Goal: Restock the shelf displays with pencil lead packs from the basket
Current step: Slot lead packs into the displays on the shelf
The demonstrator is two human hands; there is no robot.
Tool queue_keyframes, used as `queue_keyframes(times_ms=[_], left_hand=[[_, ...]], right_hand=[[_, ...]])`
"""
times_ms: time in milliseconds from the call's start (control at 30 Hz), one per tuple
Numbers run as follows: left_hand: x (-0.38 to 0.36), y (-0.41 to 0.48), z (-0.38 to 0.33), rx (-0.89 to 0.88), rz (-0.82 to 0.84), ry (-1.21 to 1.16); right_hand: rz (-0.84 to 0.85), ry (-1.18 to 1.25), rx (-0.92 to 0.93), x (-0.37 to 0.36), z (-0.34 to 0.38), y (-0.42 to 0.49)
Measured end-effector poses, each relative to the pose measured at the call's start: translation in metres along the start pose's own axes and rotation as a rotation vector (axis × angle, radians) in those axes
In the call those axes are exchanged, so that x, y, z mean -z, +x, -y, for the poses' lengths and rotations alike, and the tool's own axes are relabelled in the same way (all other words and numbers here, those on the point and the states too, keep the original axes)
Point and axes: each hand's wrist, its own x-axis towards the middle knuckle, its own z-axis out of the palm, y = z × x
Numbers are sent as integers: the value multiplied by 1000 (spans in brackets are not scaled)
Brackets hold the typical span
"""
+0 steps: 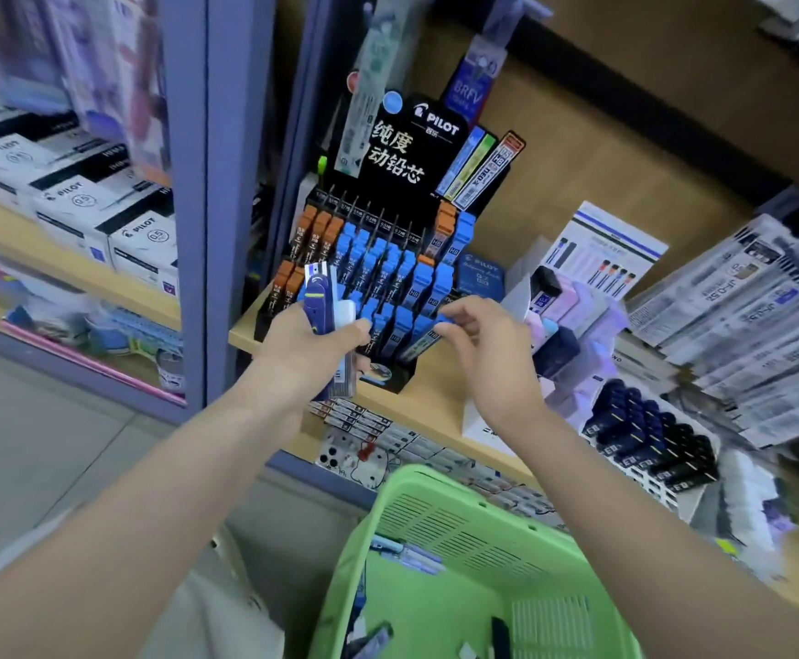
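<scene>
Pencil lead packs (328, 325), a small bunch, sit clenched in my left hand (309, 351), just in front of the black Pilot display stand (407, 154), at its lower left corner. My right hand (476, 347) is at the stand's lower right, fingertips (452, 321) pinching a blue-capped pack (428, 332) in the front row. Blue and orange caps fill the stand's rows. Green basket (440, 539) is below the stand, close to me, with a few packs inside.
</scene>
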Motion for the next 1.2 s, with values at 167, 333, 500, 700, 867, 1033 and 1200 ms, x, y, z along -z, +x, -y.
queue_keyframes(times_ms=[167,333,500,700,867,1033,1200], left_hand=[[1,2,-3,8,5,-46],[1,1,-6,-10,18,-74],[-3,1,-8,-8,20,-93],[-6,-1,-8,-7,61,-84],[-7,-2,-8,-11,79,-118],[-8,3,-4,57,32,-142],[-24,-6,-4,65,93,-90]], right_hand=[[70,-64,24,5,2,7],[150,-84,28,0,-2,3],[108,-152,78,-13,-3,-1],[71,-148,56,-17,-5,-1],[32,-91,32,-13,0,-6],[252,434,-217,3,30,-31],[335,723,-349,10,37,-50]])
